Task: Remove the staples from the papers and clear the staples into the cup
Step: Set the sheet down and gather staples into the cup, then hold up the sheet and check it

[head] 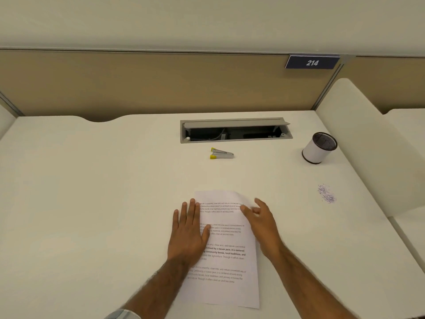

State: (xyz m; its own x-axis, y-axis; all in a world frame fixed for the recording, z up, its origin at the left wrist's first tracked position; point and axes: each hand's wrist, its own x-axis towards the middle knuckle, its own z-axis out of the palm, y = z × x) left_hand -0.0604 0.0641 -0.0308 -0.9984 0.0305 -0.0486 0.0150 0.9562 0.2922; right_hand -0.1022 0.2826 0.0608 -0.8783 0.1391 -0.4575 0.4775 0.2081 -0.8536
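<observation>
Papers [230, 256] lie on white desk [92, 180], left hand [188, 233] flat atop, right hand [262, 224] fingers [261, 203] apart.

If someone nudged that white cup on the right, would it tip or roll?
The cup stands upright on a wide flat base, so a low push would probably slide it. Toppled, its round wall would likely let it roll.

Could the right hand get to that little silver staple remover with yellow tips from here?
Probably yes. The right hand is over the printed paper, and only bare white desk separates it from the silver, yellow-tipped staple remover.
</observation>
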